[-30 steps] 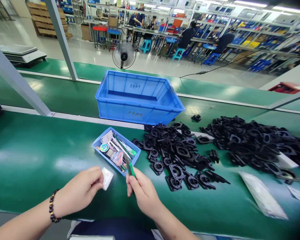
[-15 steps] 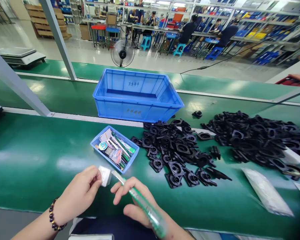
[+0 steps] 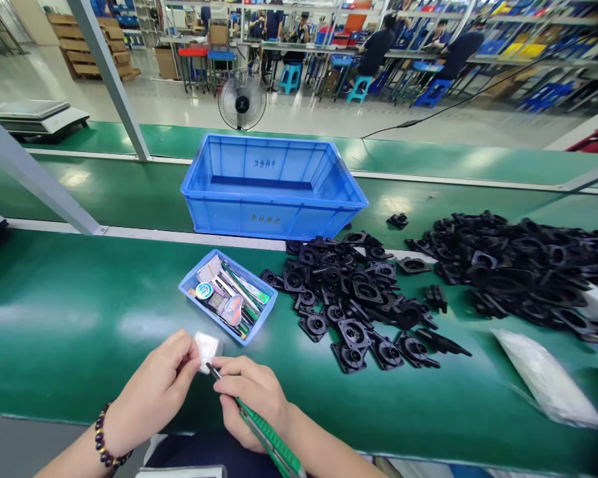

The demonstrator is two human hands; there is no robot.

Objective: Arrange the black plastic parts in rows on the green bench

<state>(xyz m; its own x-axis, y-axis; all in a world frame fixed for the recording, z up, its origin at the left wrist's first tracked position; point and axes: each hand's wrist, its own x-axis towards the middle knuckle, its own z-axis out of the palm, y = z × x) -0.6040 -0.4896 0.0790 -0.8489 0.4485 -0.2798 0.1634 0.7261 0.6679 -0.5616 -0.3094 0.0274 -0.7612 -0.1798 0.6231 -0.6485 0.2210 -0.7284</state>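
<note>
My left hand (image 3: 165,375), with a beaded bracelet (image 3: 102,438) at its wrist, pinches a small whitish plastic box (image 3: 208,352) just above the green table. A green utility knife (image 3: 269,435) is gripped in my right hand (image 3: 254,398), its handle slanting down toward the lower right. The dark tip of the knife points at the near side of the box; whether it touches cannot be made out. Just beyond the hands is a small blue tray (image 3: 268,317) of pens, blades and other small tools.
A large blue bin (image 3: 274,216) stands behind the tray. Black molded parts (image 3: 349,292) lie heaped to the right, with another pile (image 3: 523,265) farther right. A plastic-wrapped white packet (image 3: 548,378) rests near the right edge. Beyond are a fan (image 3: 242,103) and seated people.
My right hand has closed round the knife and turned it, moving left to the box. The tip now shows dark where a pale end showed before. My left hand stays nearly still.
</note>
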